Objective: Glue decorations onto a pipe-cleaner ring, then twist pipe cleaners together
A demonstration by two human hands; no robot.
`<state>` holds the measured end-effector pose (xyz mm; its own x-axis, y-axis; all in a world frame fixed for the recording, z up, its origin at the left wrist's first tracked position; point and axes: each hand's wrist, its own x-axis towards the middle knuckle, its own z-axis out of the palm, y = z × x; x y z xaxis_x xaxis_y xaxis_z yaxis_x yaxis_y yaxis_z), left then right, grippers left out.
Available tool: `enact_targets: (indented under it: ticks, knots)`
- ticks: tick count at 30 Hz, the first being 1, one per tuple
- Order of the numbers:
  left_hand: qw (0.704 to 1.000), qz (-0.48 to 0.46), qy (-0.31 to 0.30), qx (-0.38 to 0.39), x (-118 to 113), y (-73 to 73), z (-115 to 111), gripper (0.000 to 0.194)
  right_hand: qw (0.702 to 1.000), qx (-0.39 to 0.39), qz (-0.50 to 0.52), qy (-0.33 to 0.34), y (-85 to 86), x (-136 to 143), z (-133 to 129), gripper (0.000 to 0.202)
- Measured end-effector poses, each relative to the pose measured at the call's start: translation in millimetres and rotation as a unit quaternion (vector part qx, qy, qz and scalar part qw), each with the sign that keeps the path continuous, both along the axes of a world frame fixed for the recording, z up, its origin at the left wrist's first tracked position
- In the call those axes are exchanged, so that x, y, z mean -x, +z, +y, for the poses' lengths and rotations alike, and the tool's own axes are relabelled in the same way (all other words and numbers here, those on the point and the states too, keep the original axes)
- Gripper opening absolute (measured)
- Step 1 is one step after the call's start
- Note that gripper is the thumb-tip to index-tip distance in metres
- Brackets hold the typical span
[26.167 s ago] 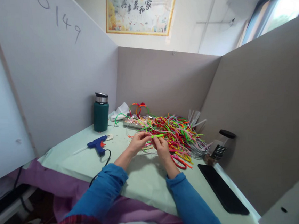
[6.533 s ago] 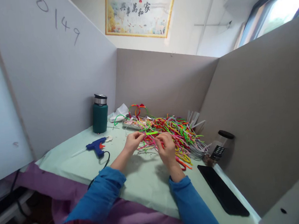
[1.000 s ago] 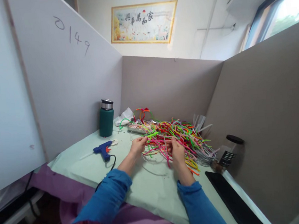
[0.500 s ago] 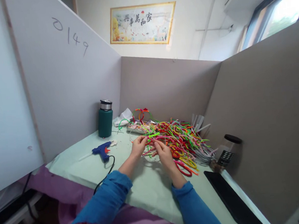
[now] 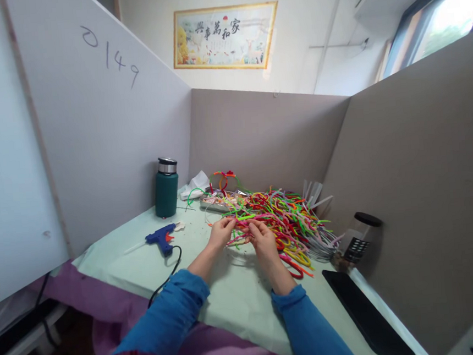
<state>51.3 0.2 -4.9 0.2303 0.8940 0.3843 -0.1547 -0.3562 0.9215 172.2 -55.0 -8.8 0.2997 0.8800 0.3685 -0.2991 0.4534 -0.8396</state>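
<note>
My left hand (image 5: 220, 234) is closed, its thumb and fingertips pinching one end of a reddish-orange pipe cleaner (image 5: 241, 225). The other end sits in the pinched fingers of my right hand (image 5: 264, 242), a short way to the right. Both hands are just above the table, at the front left edge of a heaped pile of coloured pipe cleaners (image 5: 293, 216). Fingers hide part of the held piece, and its exact shape blends with the pile behind.
Left of my hands lie a blue glue gun (image 5: 162, 238) with its cable and a green bottle (image 5: 166, 189). Behind them is a metal tray (image 5: 214, 206) of small pieces. At right are a black-lidded jar (image 5: 360, 238) and a flat black object (image 5: 364, 315). Partitions enclose the table.
My hands have drawn slightly apart, the right one shifting a little right. The bright green piece at my left fingertips shows less, and a reddish-orange stretch now shows between the hands.
</note>
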Motion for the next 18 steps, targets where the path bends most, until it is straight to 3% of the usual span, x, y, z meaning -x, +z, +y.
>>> enact_targets:
  ticks: [3,11,18]
  knots:
    - [0.999,-0.022,-0.016,0.045,0.0,1.4,-2.7,0.040,1.000,-0.012,0.019,0.007,0.1,2.2,-1.1,0.026]
    - [0.981,-0.079,-0.136,0.117,1.5,7.9,-12.4,0.043,0.998,0.000,0.055,-0.023,-3.4,3.6,3.0,0.030]
    - [0.988,-0.069,-0.089,0.104,2.8,11.7,-16.5,0.045,0.998,-0.017,0.014,-0.054,-6.0,3.8,4.4,0.029]
